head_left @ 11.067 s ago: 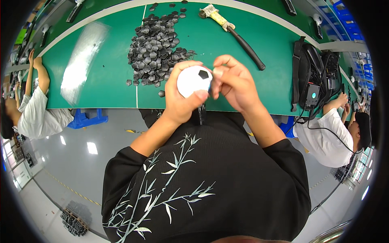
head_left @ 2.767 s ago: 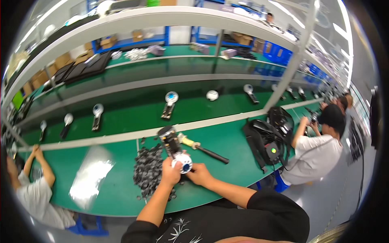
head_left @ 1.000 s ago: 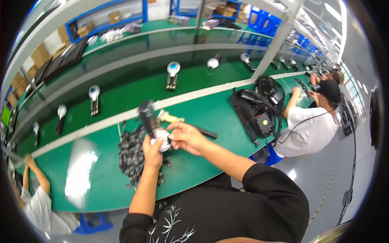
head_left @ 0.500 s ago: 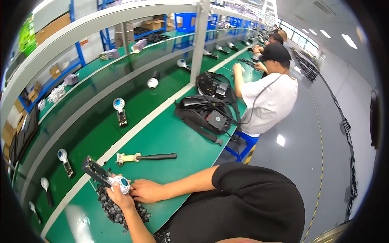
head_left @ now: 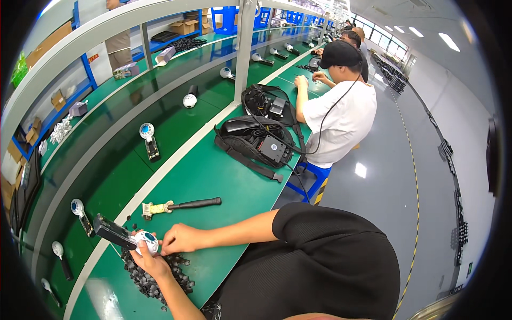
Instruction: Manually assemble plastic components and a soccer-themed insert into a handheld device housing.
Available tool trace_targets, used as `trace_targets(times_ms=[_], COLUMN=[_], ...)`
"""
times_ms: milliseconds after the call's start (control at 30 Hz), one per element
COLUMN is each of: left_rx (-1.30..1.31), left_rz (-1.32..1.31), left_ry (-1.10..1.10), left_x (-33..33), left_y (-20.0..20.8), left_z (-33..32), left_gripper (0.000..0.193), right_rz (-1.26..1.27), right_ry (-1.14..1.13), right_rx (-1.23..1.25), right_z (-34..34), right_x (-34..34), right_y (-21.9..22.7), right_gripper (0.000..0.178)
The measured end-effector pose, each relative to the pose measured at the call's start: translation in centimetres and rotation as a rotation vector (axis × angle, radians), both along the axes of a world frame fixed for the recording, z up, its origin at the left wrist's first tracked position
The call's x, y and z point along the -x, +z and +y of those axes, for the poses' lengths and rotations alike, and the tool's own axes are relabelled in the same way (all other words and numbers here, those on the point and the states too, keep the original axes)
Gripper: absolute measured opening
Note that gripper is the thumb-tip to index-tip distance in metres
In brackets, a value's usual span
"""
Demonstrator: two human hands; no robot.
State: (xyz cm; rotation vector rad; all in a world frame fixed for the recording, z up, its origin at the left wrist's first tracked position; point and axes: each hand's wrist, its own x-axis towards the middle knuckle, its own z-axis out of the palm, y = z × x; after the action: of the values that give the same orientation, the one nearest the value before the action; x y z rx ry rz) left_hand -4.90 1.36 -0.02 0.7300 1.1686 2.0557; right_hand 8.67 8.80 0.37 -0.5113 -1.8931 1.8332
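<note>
My left hand [head_left: 151, 261] grips a small hand-held fan [head_left: 143, 241] with a white round head and a black handle [head_left: 113, 232] that sticks out to the upper left. My right hand [head_left: 180, 238] touches the right side of the white head with its fingertips. Both hands hover over a pile of small dark grey parts [head_left: 154, 272] on the green workbench [head_left: 213, 176].
A hammer [head_left: 181, 205] lies just beyond my hands. Black bags [head_left: 256, 141] sit farther right on the bench. Several finished fans [head_left: 148, 138] stand on the darker conveyor strip. A person in a white shirt [head_left: 341, 112] sits at the bench's right end.
My view has swung to the right along the line since a second ago. The hands still hold the fan over the parts pile, now in the lower left of the picture.
</note>
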Motion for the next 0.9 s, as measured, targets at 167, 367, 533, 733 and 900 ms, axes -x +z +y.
trace_targets(times_ms=[167,367,533,733,900], left_rx=[0.029,-0.046,-0.104,0.046,-0.039], left_rz=[-0.101,-0.154,-0.168,0.03,0.095], left_ry=[0.007,-0.03,-0.16,-0.205,-0.221], left_x=[-1.0,0.1,-0.1,-1.0,-0.8], left_y=[1.3,0.7,0.6,1.1,2.1], left_z=[0.0,-0.8,-0.3,-0.9,-1.8], left_gripper=[0.043,0.044,0.043,0.056,0.06], right_rz=[0.059,0.205,0.271,0.217,0.045], right_ry=[0.082,0.103,-0.056,-0.069,0.03], right_rx=[0.567,0.655,0.612,0.598,0.238], right_z=[0.6,0.6,1.9,1.3,0.6], right_x=[-0.3,0.1,-1.1,-0.9,-0.5], right_y=[0.7,1.2,4.5,7.2,7.3], right_gripper=[0.007,0.017,0.027,0.024,0.022])
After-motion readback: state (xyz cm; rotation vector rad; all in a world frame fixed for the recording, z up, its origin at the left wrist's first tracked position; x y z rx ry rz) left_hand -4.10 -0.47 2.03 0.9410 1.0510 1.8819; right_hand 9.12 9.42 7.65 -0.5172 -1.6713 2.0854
